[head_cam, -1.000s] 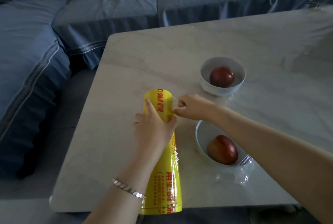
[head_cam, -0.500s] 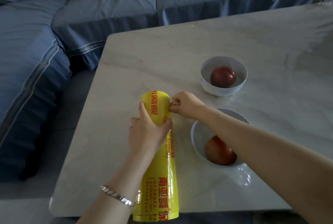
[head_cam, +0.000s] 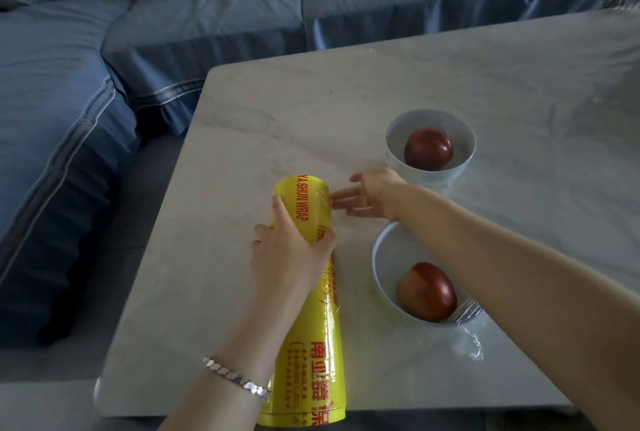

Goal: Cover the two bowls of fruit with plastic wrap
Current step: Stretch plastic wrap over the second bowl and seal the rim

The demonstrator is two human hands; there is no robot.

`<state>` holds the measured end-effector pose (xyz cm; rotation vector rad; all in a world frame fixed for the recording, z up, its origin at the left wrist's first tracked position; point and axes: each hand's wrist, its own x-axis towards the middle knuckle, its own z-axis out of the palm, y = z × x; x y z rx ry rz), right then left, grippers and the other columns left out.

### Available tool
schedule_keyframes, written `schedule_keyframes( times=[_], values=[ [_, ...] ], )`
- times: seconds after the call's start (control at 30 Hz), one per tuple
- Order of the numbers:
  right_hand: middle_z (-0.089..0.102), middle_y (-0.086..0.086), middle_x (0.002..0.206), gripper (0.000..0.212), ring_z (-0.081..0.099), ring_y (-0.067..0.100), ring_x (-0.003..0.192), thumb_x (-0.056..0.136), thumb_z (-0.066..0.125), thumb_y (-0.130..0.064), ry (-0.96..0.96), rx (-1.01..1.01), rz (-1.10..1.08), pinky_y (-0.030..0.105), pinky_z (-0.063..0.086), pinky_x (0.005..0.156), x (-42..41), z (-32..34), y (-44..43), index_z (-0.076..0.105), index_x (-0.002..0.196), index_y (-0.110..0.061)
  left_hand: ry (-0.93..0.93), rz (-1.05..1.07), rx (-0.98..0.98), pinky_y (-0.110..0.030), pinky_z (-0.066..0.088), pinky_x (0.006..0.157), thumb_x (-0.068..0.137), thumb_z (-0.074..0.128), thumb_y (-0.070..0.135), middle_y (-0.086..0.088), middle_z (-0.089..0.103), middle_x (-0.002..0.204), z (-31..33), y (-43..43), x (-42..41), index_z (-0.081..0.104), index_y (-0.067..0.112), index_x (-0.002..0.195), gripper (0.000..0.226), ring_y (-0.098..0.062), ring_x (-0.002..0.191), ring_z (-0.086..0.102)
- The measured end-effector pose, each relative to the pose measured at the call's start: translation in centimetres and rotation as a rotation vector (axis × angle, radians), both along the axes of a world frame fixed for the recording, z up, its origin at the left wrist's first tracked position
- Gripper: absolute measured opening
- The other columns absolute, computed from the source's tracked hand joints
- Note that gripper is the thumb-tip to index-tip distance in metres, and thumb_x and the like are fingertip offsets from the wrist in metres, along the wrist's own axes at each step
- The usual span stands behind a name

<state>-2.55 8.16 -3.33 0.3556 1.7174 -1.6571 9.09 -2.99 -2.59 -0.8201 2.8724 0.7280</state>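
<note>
- Roll of plastic wrap (head_cam: 311,361) lies on its side on the pale table (head_cam: 277,111), lower centre of the frame. It is yellow with red lettering, and its near end reaches the table's front edge.
- Your left hand (head_cam: 289,257) grips the roll around its far half, with the fingers curled over the top and the thumb on the right side. A bracelet (head_cam: 235,377) sits on that wrist.
- Your right hand (head_cam: 370,195) is just right of the roll's far end, with the fingers (head_cam: 343,195) straight and spread. The tips are at the roll's edge, touching it or nearly so. I see no film pinched between them.
- Far bowl (head_cam: 396,139), right of centre, holds one red fruit (head_cam: 428,149). Its rim looks bare, so I judge it not yet covered.
- Near bowl (head_cam: 388,257), lower right, sits just beside the roll and holds a second red fruit (head_cam: 426,290). Your right forearm crosses above it.
- Crumpled film (head_cam: 465,337) is bunched at the near bowl's lower-right rim and trails onto the table. This bowl is probably wrapped already, though I cannot tell whether a sheet spans its whole mouth.
- Progress, as a judgement — about half done. What is left is to find the free edge on the roll, draw out a sheet, tear it off, and stretch it over the far bowl.
- Blue sofa (head_cam: 52,101) fills the left and top of the frame.
</note>
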Motion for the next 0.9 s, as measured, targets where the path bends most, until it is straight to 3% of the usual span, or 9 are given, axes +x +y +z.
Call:
schedule_keyframes(
  times=[0.1,0.27,0.37,0.47,0.53,0.63,0.73,0.9],
  values=[
    [0.068,0.006,0.076,0.022,0.065,0.021,0.072,0.095,0.026,-0.015,0.098,0.044,0.005,0.026,0.045,0.066,-0.3,0.4,1.1,0.042,0.11,-0.014,-0.008,-0.001,0.028,-0.036,0.038,0.078,0.077,0.057,0.059,-0.016,0.044,0.123,0.0,-0.4,0.1,0.002,0.026,0.147,0.095,-0.035,0.106,0.052],
    [0.068,0.011,0.1,0.027,0.061,0.018,0.088,0.088,0.054,-0.03,0.562,0.382,0.568,0.031,0.047,0.08,2.0,1.7,1.4,0.066,0.096,-0.008,0.015,0.014,0.083,-0.043,0.039,0.091,0.086,0.046,0.053,-0.019,0.044,0.127,0.3,-0.4,-0.1,0.007,0.024,0.147,0.078,-0.039,0.113,0.048],
    [0.063,-0.002,0.109,0.037,0.058,0.016,0.102,0.076,0.063,-0.053,0.723,0.652,0.912,0.035,0.045,0.094,3.8,1.5,1.6,0.067,0.099,-0.024,0.04,0.034,0.122,-0.042,0.036,0.094,0.09,0.041,0.05,-0.019,0.044,0.131,0.4,-0.6,0.0,0.01,0.025,0.147,0.069,-0.039,0.118,0.045],
    [0.063,0.0,0.112,0.028,0.059,0.021,0.105,0.07,0.066,-0.051,0.828,0.646,0.848,0.037,0.047,0.093,5.1,1.4,1.2,0.066,0.079,-0.025,0.034,0.046,0.143,-0.042,0.036,0.096,0.091,0.04,0.051,-0.018,0.043,0.134,0.4,-0.7,0.0,0.01,0.027,0.147,0.067,-0.038,0.12,0.045],
    [0.057,0.002,0.125,0.024,0.057,0.022,0.109,0.072,0.068,-0.043,0.881,0.632,0.813,0.034,0.047,0.092,5.3,1.4,1.0,0.058,0.068,-0.022,0.027,0.053,0.152,-0.042,0.036,0.097,0.091,0.04,0.051,-0.017,0.042,0.135,0.4,-0.9,0.0,0.011,0.028,0.147,0.067,-0.038,0.121,0.045],
    [0.045,0.002,0.141,0.036,0.054,0.021,0.11,0.071,0.071,-0.036,0.944,0.653,0.817,0.031,0.047,0.084,5.5,1.6,0.7,0.041,0.055,-0.023,0.016,0.048,0.162,-0.042,0.035,0.098,0.092,0.039,0.05,-0.017,0.04,0.137,0.4,-1.0,0.0,0.01,0.028,0.147,0.066,-0.038,0.122,0.044],
    [0.052,0.008,0.133,0.041,0.057,0.025,0.1,0.071,0.069,-0.032,1.018,0.668,0.794,0.029,0.045,0.071,5.6,1.4,0.2,0.035,0.05,-0.022,0.015,0.048,0.174,-0.042,0.034,0.099,0.093,0.038,0.049,-0.017,0.04,0.138,0.4,-1.2,-0.1,0.009,0.027,0.148,0.066,-0.037,0.124,0.043],
    [0.06,0.013,0.117,0.042,0.06,0.03,0.098,0.069,0.069,-0.028,1.041,0.602,0.691,0.034,0.044,0.065,5.7,0.4,-0.5,0.033,0.047,-0.02,0.015,0.055,0.192,-0.043,0.033,0.1,0.093,0.039,0.048,-0.017,0.04,0.138,0.5,-1.2,-0.1,0.01,0.028,0.148,0.065,-0.037,0.125,0.042]
  ],
)
